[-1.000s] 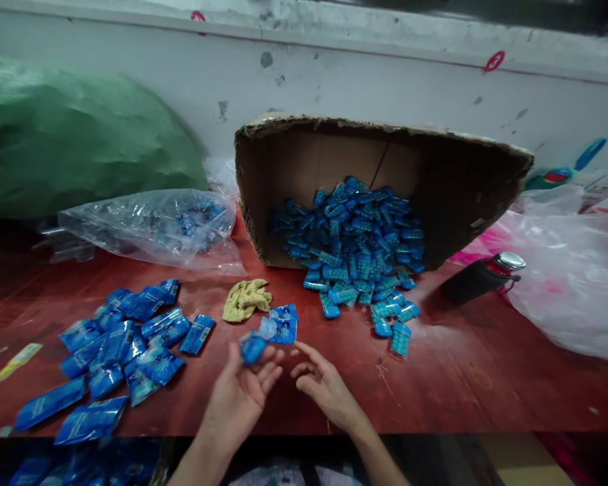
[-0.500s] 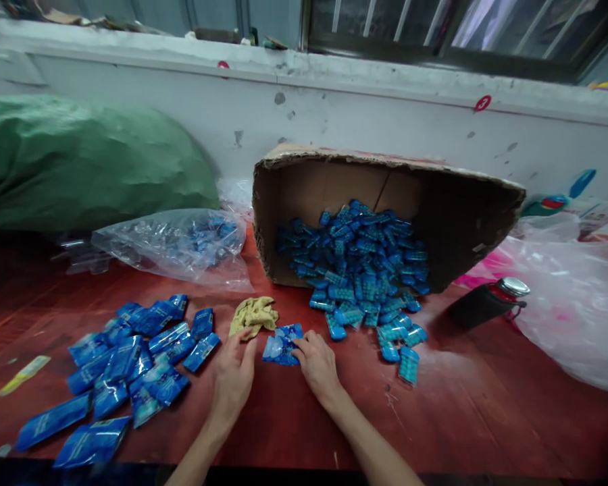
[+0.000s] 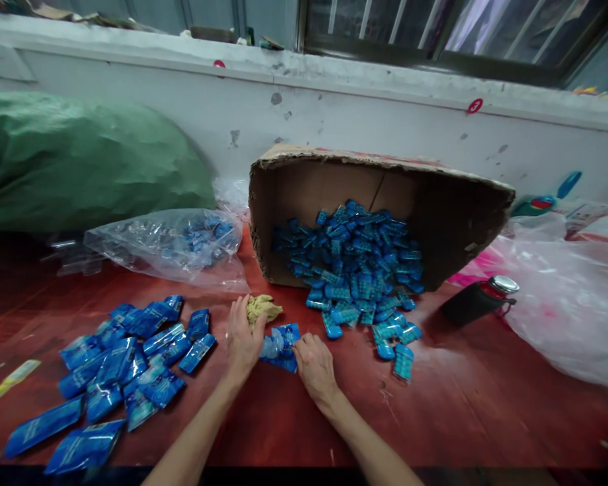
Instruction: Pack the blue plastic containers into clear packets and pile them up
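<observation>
The desk [image 3: 436, 425] is carrying every item noted here. At its left rear, a green sack [image 3: 96, 162] is bulging against the wall [image 3: 233, 101]. Right of the sack, a box [image 3: 329, 182] is lying with its mouth facing the person; blue tubs [image 3: 349, 253] are heaping inside it and spilling out onto the desk. White plastic [image 3: 572, 304] is filling the right side. A clear bag [image 3: 126, 236] is lying between sack and box, blue pieces showing through it. Blue packets [image 3: 116, 364] are overlapping in a loose pile at the left.

The left hand [image 3: 243, 337] is resting beside the packet, its fingers overlying the left edge of the cloth; its grip is spreading, thumb apart from fingers. The right hand [image 3: 315, 368] is touching the packet's right edge with fingers bunching together; the thumb being hidden, whether that grip is clamping cannot be told from here.

A black bottle [image 3: 473, 302], silver-capped, is occupying the desk right of the box. The yellowish cloth [image 3: 263, 308] is lying crumpled just behind the packet. The packet [image 3: 288, 333], blue, is lying on the desk between both hands. A yellow strip [image 3: 13, 380] is lying at the far left.
</observation>
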Available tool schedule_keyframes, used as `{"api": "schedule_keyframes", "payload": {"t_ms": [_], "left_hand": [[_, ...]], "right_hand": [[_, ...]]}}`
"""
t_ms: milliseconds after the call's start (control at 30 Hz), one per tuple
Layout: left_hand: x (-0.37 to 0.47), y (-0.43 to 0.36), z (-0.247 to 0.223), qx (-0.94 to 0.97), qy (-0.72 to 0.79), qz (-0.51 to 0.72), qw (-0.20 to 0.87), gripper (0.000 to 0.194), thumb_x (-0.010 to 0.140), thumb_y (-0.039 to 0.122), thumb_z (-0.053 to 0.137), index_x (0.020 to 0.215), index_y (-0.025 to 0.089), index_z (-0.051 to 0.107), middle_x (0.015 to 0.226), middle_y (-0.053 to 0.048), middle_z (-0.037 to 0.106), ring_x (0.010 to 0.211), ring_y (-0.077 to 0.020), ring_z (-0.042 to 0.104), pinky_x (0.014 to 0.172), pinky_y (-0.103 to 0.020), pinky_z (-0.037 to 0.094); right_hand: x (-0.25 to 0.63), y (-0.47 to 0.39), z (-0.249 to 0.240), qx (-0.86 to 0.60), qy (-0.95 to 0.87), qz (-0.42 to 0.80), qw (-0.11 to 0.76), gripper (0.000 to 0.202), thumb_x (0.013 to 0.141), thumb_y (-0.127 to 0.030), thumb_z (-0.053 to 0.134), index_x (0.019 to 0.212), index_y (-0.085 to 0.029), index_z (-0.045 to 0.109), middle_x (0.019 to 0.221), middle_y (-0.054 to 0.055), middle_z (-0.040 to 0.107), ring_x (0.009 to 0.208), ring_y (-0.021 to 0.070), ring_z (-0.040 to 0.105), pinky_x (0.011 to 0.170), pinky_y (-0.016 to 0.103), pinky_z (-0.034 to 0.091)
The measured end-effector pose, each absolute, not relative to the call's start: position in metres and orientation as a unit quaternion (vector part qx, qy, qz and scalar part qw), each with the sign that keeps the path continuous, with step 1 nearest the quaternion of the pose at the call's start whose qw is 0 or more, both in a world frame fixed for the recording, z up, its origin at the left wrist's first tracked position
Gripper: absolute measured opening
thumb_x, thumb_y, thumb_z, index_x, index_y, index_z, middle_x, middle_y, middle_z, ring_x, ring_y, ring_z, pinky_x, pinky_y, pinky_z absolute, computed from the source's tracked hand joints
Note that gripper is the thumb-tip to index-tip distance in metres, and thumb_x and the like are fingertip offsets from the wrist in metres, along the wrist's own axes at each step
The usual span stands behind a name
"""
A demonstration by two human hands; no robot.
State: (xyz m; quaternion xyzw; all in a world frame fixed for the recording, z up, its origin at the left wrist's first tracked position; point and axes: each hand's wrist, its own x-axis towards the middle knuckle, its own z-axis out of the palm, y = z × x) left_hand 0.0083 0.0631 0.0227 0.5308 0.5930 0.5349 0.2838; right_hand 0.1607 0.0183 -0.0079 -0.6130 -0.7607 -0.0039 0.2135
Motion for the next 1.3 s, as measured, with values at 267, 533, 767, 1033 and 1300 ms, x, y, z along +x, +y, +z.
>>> {"api": "schedule_keyframes", "payload": {"t_ms": [267, 533, 767, 1033, 1300], "left_hand": [[0.036, -0.002, 0.018, 0.294, 0.555, 0.455, 0.631, 0.038, 0.060, 0.037, 0.067, 0.089, 0.014, 0.059, 0.077, -0.005, 0.065, 0.057, -0.0125, 0.058, 0.049, -0.022, 0.040], [0.043, -0.010, 0.014, 0.254, 0.529, 0.495, 0.641, 0.026, 0.056, 0.031, 0.070, 0.073, 0.012, 0.065, 0.063, -0.002, 0.065, 0.054, -0.0114, 0.056, 0.048, -0.020, 0.040], [0.044, -0.009, 0.004, 0.231, 0.545, 0.513, 0.621, 0.026, 0.053, 0.032, 0.071, 0.065, 0.011, 0.062, 0.053, 0.001, 0.060, 0.046, -0.0084, 0.049, 0.042, -0.019, 0.037], [0.051, 0.000, 0.004, 0.169, 0.510, 0.514, 0.668, 0.025, 0.051, 0.029, 0.073, 0.064, 0.010, 0.062, 0.054, 0.000, 0.061, 0.045, -0.0091, 0.052, 0.040, -0.020, 0.038], [0.039, -0.001, 0.011, 0.183, 0.478, 0.462, 0.724, 0.027, 0.054, 0.033, 0.073, 0.066, 0.011, 0.062, 0.055, -0.002, 0.063, 0.046, -0.0097, 0.054, 0.042, -0.019, 0.041]], "right_hand": [[0.161, -0.010, 0.022, -0.568, -0.753, 0.086, 0.319, 0.026, 0.088, -0.021, 0.038, 0.078, -0.020, 0.062, 0.081, 0.006, 0.056, 0.077, 0.0182, 0.048, 0.071, 0.030, 0.036], [0.157, -0.009, 0.009, -0.516, -0.487, 0.535, 0.460, 0.013, 0.076, -0.025, 0.052, 0.080, -0.015, 0.059, 0.065, -0.002, 0.054, 0.060, 0.0123, 0.050, 0.059, 0.022, 0.041], [0.147, -0.015, 0.002, -0.555, -0.492, 0.475, 0.473, 0.019, 0.076, -0.027, 0.050, 0.060, -0.017, 0.048, 0.055, -0.006, 0.043, 0.053, 0.0090, 0.039, 0.050, 0.019, 0.033], [0.132, -0.018, 0.009, -0.624, -0.520, 0.343, 0.471, 0.024, 0.083, -0.030, 0.040, 0.061, -0.020, 0.041, 0.055, -0.005, 0.041, 0.053, 0.0105, 0.041, 0.049, 0.020, 0.030], [0.137, -0.015, 0.008, -0.627, -0.545, 0.318, 0.456, 0.025, 0.084, -0.027, 0.041, 0.060, -0.019, 0.043, 0.055, -0.005, 0.043, 0.053, 0.0096, 0.041, 0.049, 0.019, 0.032]]}}
